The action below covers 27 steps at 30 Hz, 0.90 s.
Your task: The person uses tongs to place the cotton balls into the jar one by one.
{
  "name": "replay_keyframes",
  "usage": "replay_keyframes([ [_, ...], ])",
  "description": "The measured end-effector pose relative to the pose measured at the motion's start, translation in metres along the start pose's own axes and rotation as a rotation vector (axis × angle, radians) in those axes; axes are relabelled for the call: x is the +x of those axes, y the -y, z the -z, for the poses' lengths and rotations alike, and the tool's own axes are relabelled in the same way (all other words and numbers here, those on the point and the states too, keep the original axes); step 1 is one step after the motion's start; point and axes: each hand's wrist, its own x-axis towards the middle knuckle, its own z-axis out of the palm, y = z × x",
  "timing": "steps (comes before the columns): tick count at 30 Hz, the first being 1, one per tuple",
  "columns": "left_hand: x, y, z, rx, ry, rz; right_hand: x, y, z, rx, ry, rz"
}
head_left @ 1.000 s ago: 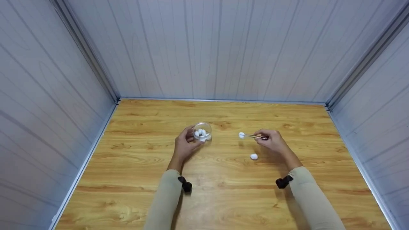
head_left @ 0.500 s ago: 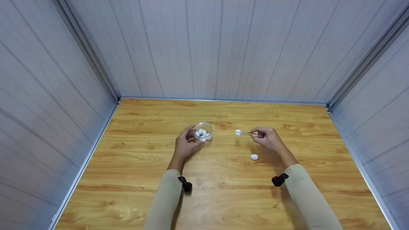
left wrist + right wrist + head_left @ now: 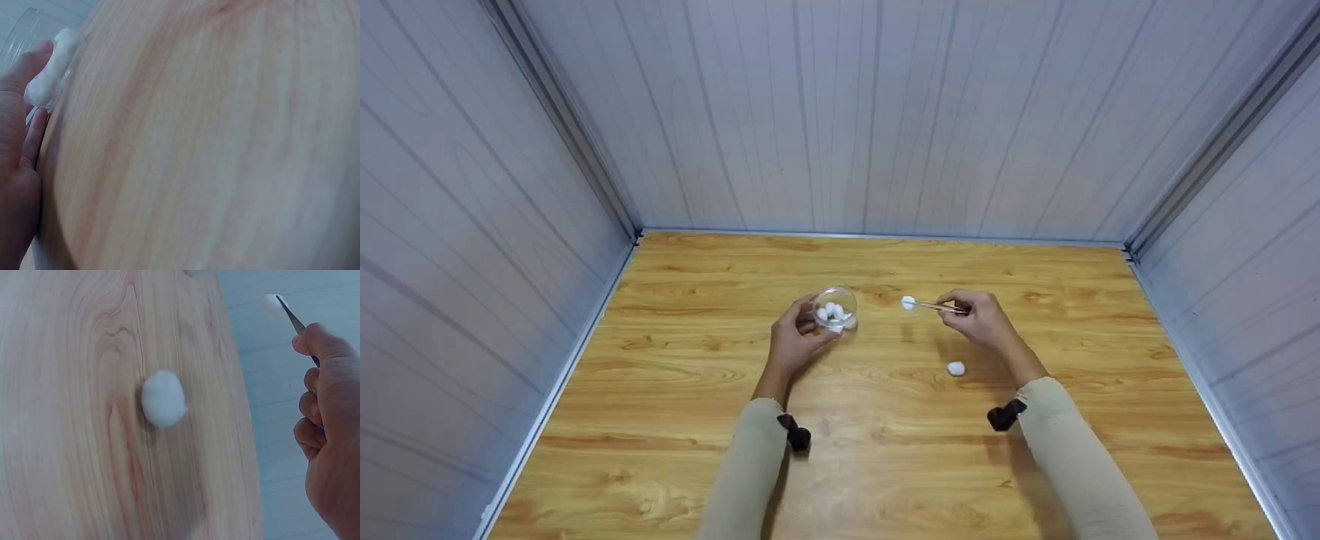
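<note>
My left hand (image 3: 796, 341) grips a clear round jar (image 3: 837, 297) from its left side, thumb and fingers around the wall. Several white cotton balls (image 3: 50, 76) lie in the bottom of that jar. In my right hand (image 3: 979, 319) is a pair of metal tweezers (image 3: 295, 322), pinched between thumb and fingers and pointing left. Their tips hold one cotton ball (image 3: 908, 303) above the table, to the right of the jar and apart from it. Another cotton ball (image 3: 163, 399) rests on the table below and a little left of the right hand in the head view.
The wood-grain table (image 3: 877, 465) is enclosed by pale panels, with a back wall (image 3: 840, 120) and side walls (image 3: 457, 225) (image 3: 1245, 300). A black wrist mount (image 3: 1006, 415) sits on the right sleeve, and a similar mount (image 3: 795, 433) on the left.
My right hand has moved left and slightly away from me, bringing the tweezers and their cotton ball closer to the jar. The left hand, jar and loose cotton ball stay in place.
</note>
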Motion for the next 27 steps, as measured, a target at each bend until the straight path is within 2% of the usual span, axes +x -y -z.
replay_keyframes([
  [5,-0.004,-0.018,0.004,-0.054,0.008,-0.034,0.006,0.004,-0.004,-0.024,0.015,-0.003],
  [8,-0.005,-0.021,0.004,-0.059,0.015,-0.032,0.01,0.008,-0.007,-0.031,0.015,-0.008],
  [18,0.002,0.008,-0.002,0.023,0.003,0.017,0.02,0.016,-0.017,-0.041,-0.005,0.04],
  [23,0.002,0.01,0.0,0.02,-0.003,0.015,0.024,0.019,-0.026,-0.058,-0.003,0.051],
  [27,0.001,0.003,0.002,0.015,0.005,0.009,0.028,0.022,-0.032,-0.072,0.009,0.065],
])
